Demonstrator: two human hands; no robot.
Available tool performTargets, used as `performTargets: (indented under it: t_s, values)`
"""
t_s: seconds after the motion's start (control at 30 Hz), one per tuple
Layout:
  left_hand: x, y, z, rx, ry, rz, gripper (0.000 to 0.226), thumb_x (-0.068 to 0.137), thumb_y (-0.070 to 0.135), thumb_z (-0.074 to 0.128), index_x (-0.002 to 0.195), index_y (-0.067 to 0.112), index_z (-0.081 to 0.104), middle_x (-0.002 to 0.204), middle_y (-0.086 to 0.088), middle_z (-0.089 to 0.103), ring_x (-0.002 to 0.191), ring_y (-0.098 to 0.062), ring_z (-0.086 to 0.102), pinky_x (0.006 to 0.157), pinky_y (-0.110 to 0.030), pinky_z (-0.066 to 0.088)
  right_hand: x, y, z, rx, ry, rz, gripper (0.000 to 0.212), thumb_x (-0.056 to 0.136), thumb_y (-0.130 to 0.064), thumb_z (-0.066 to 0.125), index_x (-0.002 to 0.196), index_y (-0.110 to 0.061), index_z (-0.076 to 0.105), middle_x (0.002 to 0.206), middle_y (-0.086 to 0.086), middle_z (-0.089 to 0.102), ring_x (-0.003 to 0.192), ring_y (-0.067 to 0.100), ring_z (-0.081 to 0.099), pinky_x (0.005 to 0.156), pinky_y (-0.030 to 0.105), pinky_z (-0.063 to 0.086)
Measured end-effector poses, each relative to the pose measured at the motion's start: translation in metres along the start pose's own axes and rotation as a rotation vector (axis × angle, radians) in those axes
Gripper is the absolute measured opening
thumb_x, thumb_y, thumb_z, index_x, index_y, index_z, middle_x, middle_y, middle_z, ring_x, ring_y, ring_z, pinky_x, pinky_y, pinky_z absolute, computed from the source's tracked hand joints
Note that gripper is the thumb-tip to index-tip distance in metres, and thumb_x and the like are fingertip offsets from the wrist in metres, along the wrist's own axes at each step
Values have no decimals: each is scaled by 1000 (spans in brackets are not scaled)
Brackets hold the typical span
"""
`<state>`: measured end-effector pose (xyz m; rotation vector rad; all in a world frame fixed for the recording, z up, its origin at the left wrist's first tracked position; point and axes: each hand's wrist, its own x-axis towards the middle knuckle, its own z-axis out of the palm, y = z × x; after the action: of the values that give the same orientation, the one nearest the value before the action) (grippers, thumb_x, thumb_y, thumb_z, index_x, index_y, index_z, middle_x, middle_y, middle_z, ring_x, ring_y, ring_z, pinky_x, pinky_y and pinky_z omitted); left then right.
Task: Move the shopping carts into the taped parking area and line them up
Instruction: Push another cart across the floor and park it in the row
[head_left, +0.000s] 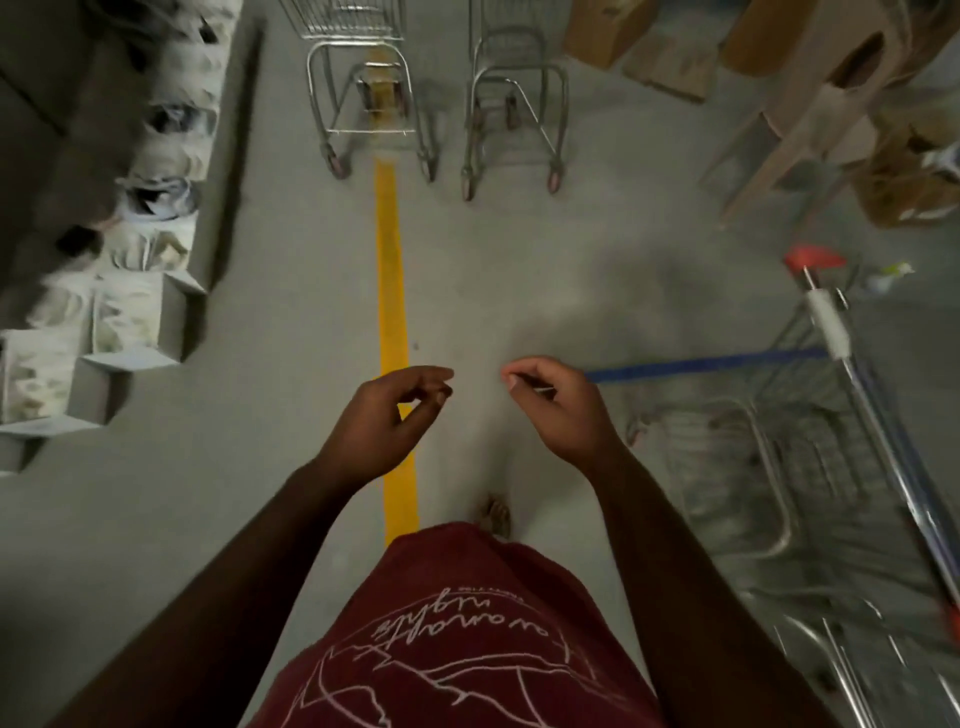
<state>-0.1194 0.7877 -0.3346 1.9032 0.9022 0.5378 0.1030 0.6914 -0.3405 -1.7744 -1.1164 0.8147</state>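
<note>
Hovering L hand (387, 415), R hand (553, 402), fingers curled (loosely), nr cart (810, 431)

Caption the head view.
Empty hands, left and right, approach two parked carts along yellow tape.

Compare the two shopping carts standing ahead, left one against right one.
The left cart straddles the yellow tape line; the right cart stands clear of it, to its right. The left cart's rear wheels sit slightly farther from the camera than the right cart's. Both are bare metal, side by side, facing alike.

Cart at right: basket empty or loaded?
Empty as far as visible: the floor shows through the cart wire basket; its lower end is cut off.
</note>
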Motion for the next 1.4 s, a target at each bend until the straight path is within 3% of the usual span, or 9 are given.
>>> performTargets:
  t_s: [0.2, 0.47, 0.8, 1.07, 1.27, 1.4]
  values:
    - [131, -8, -45, -47, 103, -44, 22, 103, 26, 64, 123, 32, 67, 110, 12, 77, 108, 0, 71, 98, -20, 53, 157, -30, -18, -29, -47, -54, 17, 100, -21, 71, 100, -37, 76, 104, -21, 77, 96, 3, 72, 92, 43, 58]
    - [313, -84, -120, -136, 206, -55, 28, 98, 31, 63, 124, 24, 70, 110, 8, 77, 108, -3, 72, 103, -34, 56, 379, -65, 37, -86, -74, -92, 12, 99, -19, 71, 100, -29, 78, 100, -20, 77, 93, 2, 72, 92, 41, 58]
    - [543, -129, -283, -19, 133, -6, 24, 103, 23, 64, 126, 21, 72, 111, 14, 75, 108, -1, 70, 101, -36, 56, 612, -149, 103, -77, -46, -105, 10, 100, -21, 71, 104, -27, 78, 103, -20, 76, 99, 4, 72, 93, 43, 58]
    - [716, -162, -348, 16, 140, 35, 25, 103, 21, 65, 126, 18, 72, 112, 11, 76, 107, -3, 71, 100, -36, 57, 790, -158, 118, -16, -18, -128, 13, 100, -17, 70, 103, -28, 77, 101, -17, 77, 97, 6, 72, 91, 40, 58]
    - [856, -190, -389, 58, 182, 7, 25, 103, 25, 65, 126, 20, 72, 112, 10, 76, 107, -7, 72, 99, -44, 57, 947, -160, 131, 54, -90, -122, 14, 98, -24, 68, 105, -22, 79, 104, -12, 78, 100, 9, 73, 96, 50, 57]
    - [927, -190, -428, 92, 262, 11, 27, 102, 29, 63, 125, 20, 73, 114, 9, 76, 106, -8, 72, 96, -47, 58, 1038, -194, 133, 42, -159, -169, 13, 100, -19, 68, 106, -24, 79, 106, -15, 78, 100, 3, 72, 95, 42, 58]
